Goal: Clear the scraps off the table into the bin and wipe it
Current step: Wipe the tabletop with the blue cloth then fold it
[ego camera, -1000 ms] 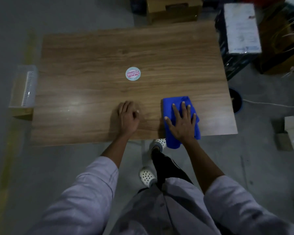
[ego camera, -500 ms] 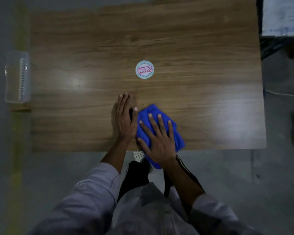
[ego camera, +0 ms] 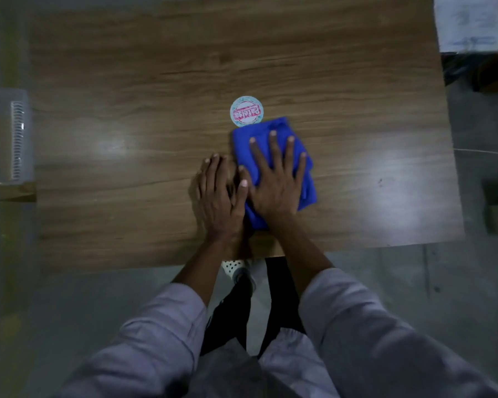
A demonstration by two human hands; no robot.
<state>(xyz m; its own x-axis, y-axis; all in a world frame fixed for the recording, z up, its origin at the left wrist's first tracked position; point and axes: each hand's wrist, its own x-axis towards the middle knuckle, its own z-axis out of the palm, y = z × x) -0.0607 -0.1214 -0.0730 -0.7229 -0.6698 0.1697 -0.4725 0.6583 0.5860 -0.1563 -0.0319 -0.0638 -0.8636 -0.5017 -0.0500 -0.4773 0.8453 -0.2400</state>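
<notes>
A folded blue cloth lies on the wooden table near its front edge. My right hand presses flat on the cloth with fingers spread. My left hand rests flat on the bare wood just left of the cloth, its thumb against my right hand. A round white and pink sticker sits on the table just beyond the cloth's far corner. A clear plastic bin stands off the table's left edge.
A white box or paper stack lies beyond the table's right far corner, with dark clutter under it. A thin cable runs across the grey floor on the right. My legs and a white shoe show below the front edge.
My right hand has slid the cloth left across the front of the table, then forward up to the sticker. My left hand has stayed flat on the wood.
</notes>
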